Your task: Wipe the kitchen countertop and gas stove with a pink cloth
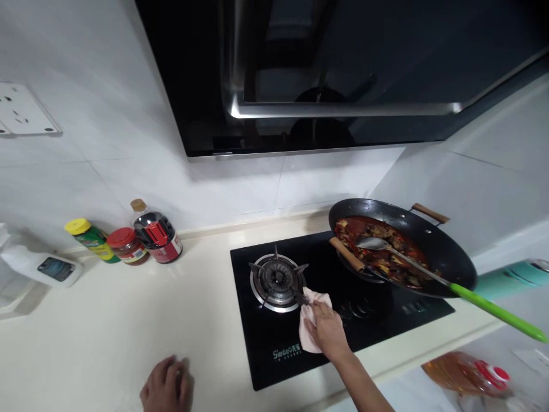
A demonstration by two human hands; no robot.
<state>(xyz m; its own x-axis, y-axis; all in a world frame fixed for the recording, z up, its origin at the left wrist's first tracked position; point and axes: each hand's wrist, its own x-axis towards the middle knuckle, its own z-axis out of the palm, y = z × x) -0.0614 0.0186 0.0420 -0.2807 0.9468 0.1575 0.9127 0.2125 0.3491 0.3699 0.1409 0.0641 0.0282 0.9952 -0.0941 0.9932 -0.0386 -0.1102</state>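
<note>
My right hand (328, 331) presses a pale pink cloth (309, 341) onto the black glass gas stove (268, 326), just at the front right of the left burner (278, 278). The cloth is bunched under my fingers and touches the burner's edge. On the cream counter to the left of the stove rests my left hand (165, 386), its fingers curled in and nothing visible in them. A large black wok (446, 252) stands over the right burner, holding a red, oily stew (386, 229). A spatula or ladle with a green handle (497, 312) leans across its rim.
A dark range hood (206, 129) hangs low above the stove. Along the wall at left stand a soy sauce bottle (158, 237), a red-lidded jar (127, 246), a yellow-capped container (92, 239) and a white bottle (47, 266). An oil jug (461, 372) sits low at right.
</note>
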